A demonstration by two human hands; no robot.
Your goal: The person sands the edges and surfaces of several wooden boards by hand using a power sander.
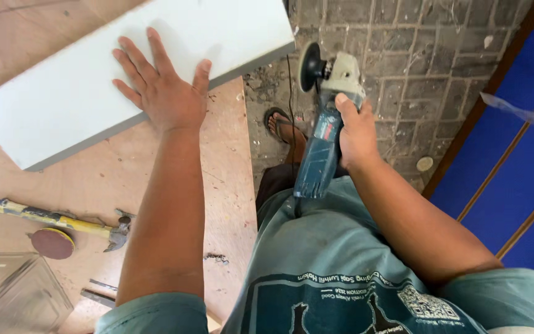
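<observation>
The grinder point(324, 130) hung over the brick floor point(415, 68), gripped around its blue body by the right hand point(355, 133), disc point(309, 67) pointing away. The left hand point(162, 86) lay flat, fingers spread, on a white board point(81, 99) on the table point(230, 185). A yellow-handled hammer point(63, 221) and a round red disc point(52, 243) lay nearer the body.

Bright, even daylight fills the scene. The white board point(137, 68) at the far left is nearly washed out, with little surface detail. Shadows are soft and short, under the hammer point(63, 221) and arms. Focus is sharp; straight lines bow slightly at the edges.
</observation>
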